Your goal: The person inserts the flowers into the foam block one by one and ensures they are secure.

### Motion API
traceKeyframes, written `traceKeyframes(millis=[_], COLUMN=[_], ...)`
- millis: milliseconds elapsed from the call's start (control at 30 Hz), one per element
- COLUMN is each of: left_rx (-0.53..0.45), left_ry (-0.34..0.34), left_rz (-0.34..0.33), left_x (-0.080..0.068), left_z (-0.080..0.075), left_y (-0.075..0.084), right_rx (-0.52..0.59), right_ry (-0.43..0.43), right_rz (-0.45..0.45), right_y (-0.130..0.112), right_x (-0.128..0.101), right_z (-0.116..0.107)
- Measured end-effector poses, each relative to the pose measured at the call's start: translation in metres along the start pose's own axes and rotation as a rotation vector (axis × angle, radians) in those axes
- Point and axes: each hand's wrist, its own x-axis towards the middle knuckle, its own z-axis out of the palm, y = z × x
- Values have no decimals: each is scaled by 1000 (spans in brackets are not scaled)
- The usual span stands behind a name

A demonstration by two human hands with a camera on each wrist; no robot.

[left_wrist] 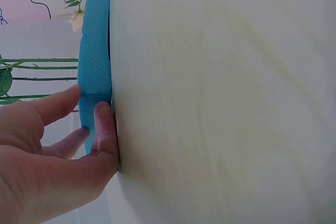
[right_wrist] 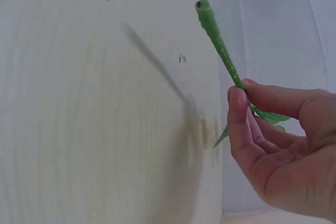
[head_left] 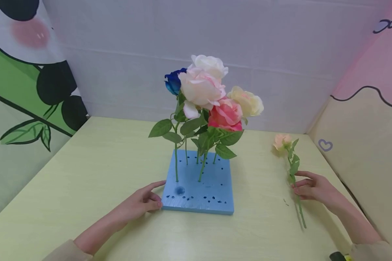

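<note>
Pinched mid-stem by the right hand (head_left: 315, 188), a light, bendable pale-peach artificial rose (head_left: 292, 170) is best gripped there, while the left hand's (head_left: 140, 203) straight fingers steady the blue perforated foam block (head_left: 200, 195).

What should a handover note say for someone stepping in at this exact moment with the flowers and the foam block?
Left hand: fingers pressed against the near-left edge of the blue foam block, steadying it on the table.
Right hand: pinches the stem of the peach rose, which is just off the table to the right of the block; its shadow shows below in the right wrist view.
Done: five roses stand upright in holes toward the back of the block.
Left: the peach rose is not yet in the block; many holes near the front edge are open.
</note>
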Motion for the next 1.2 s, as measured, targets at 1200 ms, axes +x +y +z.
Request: traceKeyframes(millis=[1200], left_rx=[1], left_ry=[3], left_rz=[6], left_x=[-1], left_z=[0], left_y=[1], right_rx=[379], right_ry=[385], right_rz=[-569], right_y=[-104], right_x=[21], right_z=[105])
